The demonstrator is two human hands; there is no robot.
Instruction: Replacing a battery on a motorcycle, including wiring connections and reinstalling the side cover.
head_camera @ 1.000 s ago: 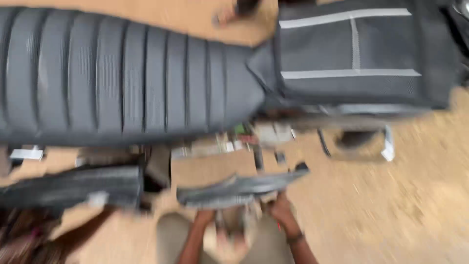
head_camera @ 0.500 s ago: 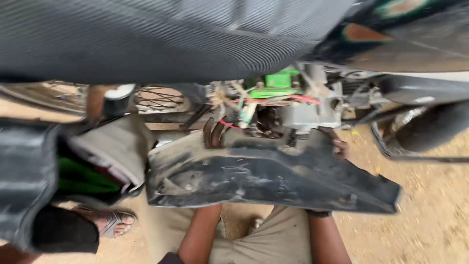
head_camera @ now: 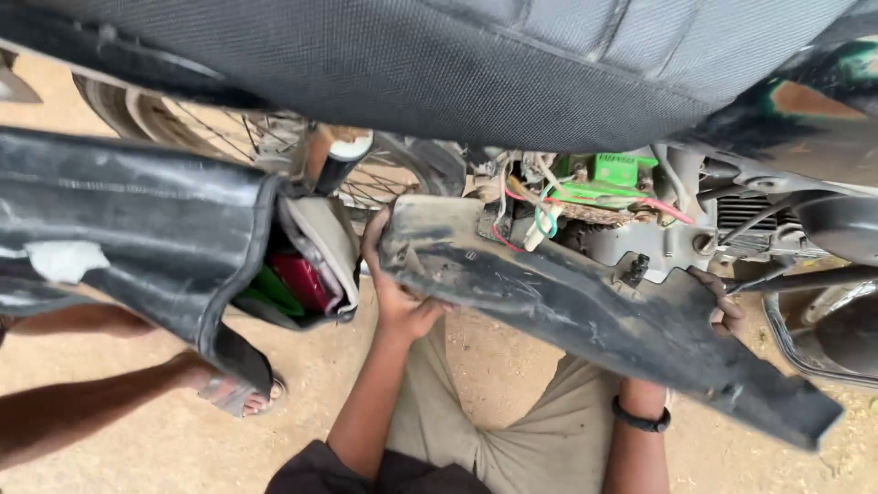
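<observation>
both hands (head_camera: 399, 297) grip a dusty black side panel (head_camera: 585, 316) below green battery (head_camera: 611, 174).

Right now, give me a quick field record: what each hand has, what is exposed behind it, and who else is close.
left hand: left hand grips the near end of the black side panel
right hand: right hand holds the panel's upper edge further along; dark wristband on that wrist
panel state: dusty, tilted, held against the motorcycle frame under the seat
exposed: green part and loose coloured wires
nearby: another person's sandalled foot on the sandy ground
</observation>
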